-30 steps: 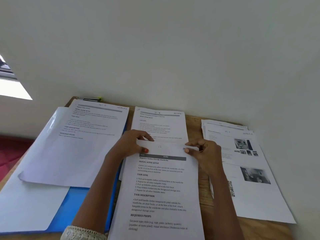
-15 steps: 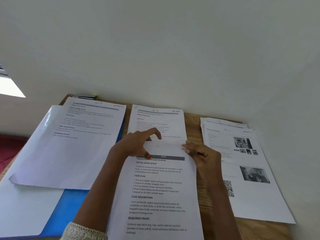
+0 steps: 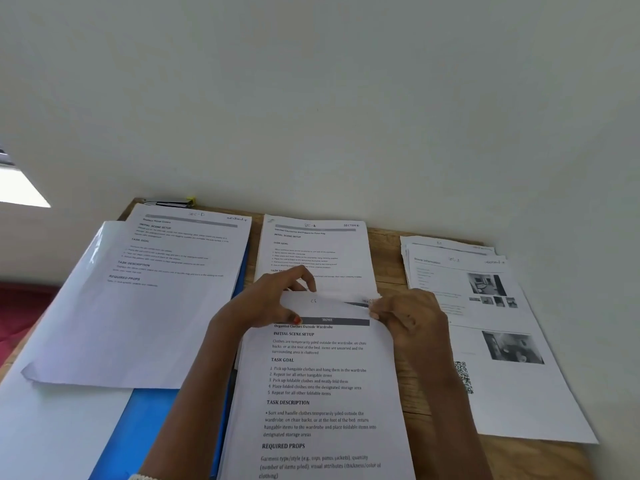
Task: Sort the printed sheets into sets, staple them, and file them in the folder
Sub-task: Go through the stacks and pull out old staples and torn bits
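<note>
Since the sheets must sit square before any staple goes in, I judge both hands are working the far edge of the front set (image 3: 318, 393), which lies at six o'clock on the desk (image 3: 389, 244) and runs toward me.

The left hand (image 3: 263, 304) pinches the set's far left corner between thumb and curled fingers, with the forefinger arched clear of the paper. The right hand (image 3: 412, 322) is curled on the far right corner and pinches it. The top sheet stands slightly lifted along that edge, and a dark band of the sheet beneath shows at the right corner. Both hands sit at twelve o'clock of the set, in contact with it.

- Ten o'clock: a left stack (image 3: 166, 292), resting on the open blue folder (image 3: 149, 424), presumably nearest to filing.
- Twelve o'clock: a middle stack (image 3: 318, 251), partly under the front set.
- Two o'clock: a right stack (image 3: 495, 341), well apart from both hands.
- No stapler identified with certainty.
</note>
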{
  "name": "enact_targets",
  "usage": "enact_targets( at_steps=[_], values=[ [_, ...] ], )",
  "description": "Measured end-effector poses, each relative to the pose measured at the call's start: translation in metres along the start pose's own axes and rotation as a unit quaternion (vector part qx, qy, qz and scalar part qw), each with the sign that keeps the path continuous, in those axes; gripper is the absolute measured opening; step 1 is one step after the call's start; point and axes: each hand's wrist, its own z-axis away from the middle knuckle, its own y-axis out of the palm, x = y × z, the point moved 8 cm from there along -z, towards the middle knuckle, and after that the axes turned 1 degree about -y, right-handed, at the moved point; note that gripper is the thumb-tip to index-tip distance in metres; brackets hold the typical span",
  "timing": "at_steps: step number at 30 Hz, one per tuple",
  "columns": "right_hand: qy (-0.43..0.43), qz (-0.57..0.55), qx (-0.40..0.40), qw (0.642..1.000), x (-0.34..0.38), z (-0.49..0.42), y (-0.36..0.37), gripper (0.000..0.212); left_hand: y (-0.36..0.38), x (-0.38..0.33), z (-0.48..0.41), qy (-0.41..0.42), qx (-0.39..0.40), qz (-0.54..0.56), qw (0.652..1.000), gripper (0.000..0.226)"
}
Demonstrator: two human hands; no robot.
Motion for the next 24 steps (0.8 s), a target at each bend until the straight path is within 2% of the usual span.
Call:
enact_targets(
  at_steps=[3,6,8,10,11,12,13,14,15,16,19,24],
  values=[
    [0.036,-0.041,0.015,0.998,-0.005,-0.001,0.0,0.014,0.0,0.001,-0.001,0.005,-0.01,-0.021,1.0,0.044],
    [0.11,-0.144,0.04,0.983,-0.008,-0.001,-0.003,0.007,-0.002,0.002,-0.003,0.017,-0.032,-0.035,0.999,0.036],
    [0.189,-0.282,0.113,0.934,-0.01,0.001,0.008,0.005,-0.003,0.005,-0.004,0.021,-0.047,-0.024,0.998,0.036],
    [0.256,-0.354,0.126,0.891,-0.014,0.004,0.016,0.022,-0.004,0.008,-0.003,0.02,-0.055,-0.006,0.998,0.037],
    [0.29,-0.358,0.099,0.882,-0.021,0.006,0.016,0.042,-0.004,0.008,-0.003,0.022,-0.055,0.003,0.998,0.037],
    [0.312,-0.328,0.067,0.889,-0.026,0.005,0.013,0.056,-0.004,0.008,-0.002,0.025,-0.053,0.009,0.998,0.038],
    [0.322,-0.269,0.037,0.907,-0.031,0.003,0.009,0.054,-0.003,0.008,-0.001,0.028,-0.052,0.013,0.998,0.039],
    [0.32,-0.188,0.02,0.928,-0.036,0.002,0.004,0.04,-0.003,0.009,-0.001,0.031,-0.055,0.015,0.998,0.039],
    [0.316,-0.118,0.022,0.941,-0.038,-0.002,0.002,0.024,-0.003,0.009,0.0,0.034,-0.059,0.017,0.998,0.039],
    [0.307,-0.075,0.041,0.948,-0.04,-0.005,0.004,0.018,-0.004,0.009,0.0,0.038,-0.063,0.019,0.997,0.038],
    [0.309,-0.078,0.103,0.942,-0.044,-0.007,0.017,0.022,-0.003,0.01,0.0,0.04,-0.072,0.012,0.996,0.039],
    [0.283,-0.101,0.094,0.949,-0.043,-0.006,0.022,0.019,-0.003,0.009,0.0,0.037,-0.083,0.005,0.996,0.037]
  ],
)
